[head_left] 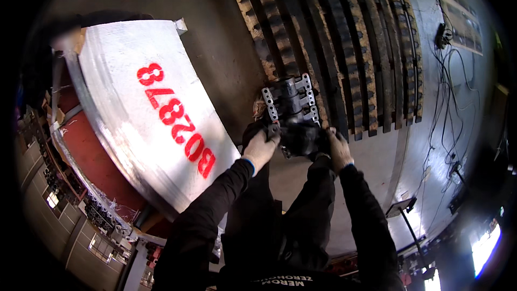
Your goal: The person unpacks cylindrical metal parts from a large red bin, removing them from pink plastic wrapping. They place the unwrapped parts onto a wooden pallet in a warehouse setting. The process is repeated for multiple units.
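Note:
In front of my legs is a black metal casting (291,96) with grey, drilled flanges along two sides. Its near end is dark and bulky, and detail there is lost in shadow. My left hand (261,149) is closed round its near left corner, thumb toward the casting. At the near right corner, my right hand (339,151) grips it with bent fingers, some hidden behind the part. The far end of the casting overlaps the edge of a dark slatted wooden rack (355,64); whether it rests there I cannot tell.
A large white metal bin (129,91) with red stencilled marks and a red interior stands close on my left. Loose black cables (444,86) trail across the pale surface at right. A stand with a flat dark plate (401,207) is at the lower right.

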`<action>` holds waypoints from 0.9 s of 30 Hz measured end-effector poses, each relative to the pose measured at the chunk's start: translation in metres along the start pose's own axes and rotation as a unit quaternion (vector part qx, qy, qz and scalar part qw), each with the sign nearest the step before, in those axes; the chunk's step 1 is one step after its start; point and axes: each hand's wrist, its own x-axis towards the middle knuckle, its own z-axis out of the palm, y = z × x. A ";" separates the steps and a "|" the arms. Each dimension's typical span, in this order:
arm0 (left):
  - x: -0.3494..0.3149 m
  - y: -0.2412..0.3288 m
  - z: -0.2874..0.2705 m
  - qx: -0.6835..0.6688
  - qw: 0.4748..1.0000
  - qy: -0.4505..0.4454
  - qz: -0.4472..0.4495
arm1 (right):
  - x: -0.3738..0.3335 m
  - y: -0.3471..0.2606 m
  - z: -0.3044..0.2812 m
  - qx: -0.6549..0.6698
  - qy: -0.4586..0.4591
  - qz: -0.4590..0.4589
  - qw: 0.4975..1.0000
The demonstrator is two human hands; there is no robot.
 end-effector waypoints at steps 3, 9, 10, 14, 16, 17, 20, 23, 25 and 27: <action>0.066 0.004 -0.023 0.019 0.998 0.064 -0.002 | 0.085 -0.044 0.034 -0.020 -0.028 -0.123 0.992; 0.184 0.018 -0.055 -0.114 0.989 0.095 0.004 | 0.209 -0.140 0.093 -0.148 -0.052 -0.213 0.964; 0.197 0.016 -0.058 -0.179 0.980 0.083 0.001 | 0.210 -0.159 0.106 -0.211 -0.040 -0.203 0.955; 0.244 0.018 -0.066 -0.148 0.987 0.057 -0.014 | 0.269 -0.168 0.116 -0.237 -0.056 -0.193 0.951; 0.257 0.016 -0.067 -0.136 0.989 0.058 -0.026 | 0.274 -0.167 0.122 -0.250 -0.069 -0.184 0.948; 0.259 0.013 -0.067 -0.129 0.989 0.042 -0.060 | 0.278 -0.165 0.124 -0.259 -0.073 -0.184 0.945; 0.272 -0.010 -0.053 -0.188 0.982 0.029 -0.021 | 0.297 -0.156 0.119 -0.293 -0.070 -0.170 0.938; 0.271 -0.014 -0.048 -0.200 0.979 0.002 -0.042 | 0.303 -0.141 0.114 -0.283 -0.058 -0.152 0.945; 0.279 -0.027 -0.043 -0.209 0.976 -0.008 -0.064 | 0.307 -0.134 0.113 -0.250 -0.089 -0.143 0.953; 0.277 -0.035 -0.036 -0.236 0.968 -0.002 -0.085 | 0.303 -0.132 0.114 -0.248 -0.096 -0.142 0.954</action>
